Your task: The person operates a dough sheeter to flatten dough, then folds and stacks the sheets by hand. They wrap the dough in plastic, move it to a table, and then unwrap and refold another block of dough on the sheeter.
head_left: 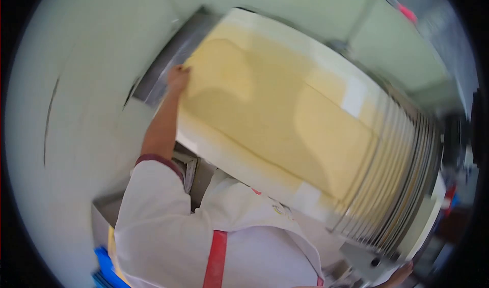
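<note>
A long sheet of pale yellow dough (265, 110) lies flat along the white belt (204, 140) of a dough sheeter. At the sheet's far left end, my left hand (178, 77) is closed on the dough's edge. My right hand (400, 276) shows only in part at the lower right, beside the machine's metal side plate (369, 260). Its fingers are mostly hidden, so what it touches cannot be made out. The dough's right end runs under the metal bars of the guard (392, 181).
Pale green walls (91, 84) close in on the left and behind the machine. A grey metal surface (175, 46) extends past the belt's left end. Low on the left are a metal bin (104, 209) and something blue (106, 265).
</note>
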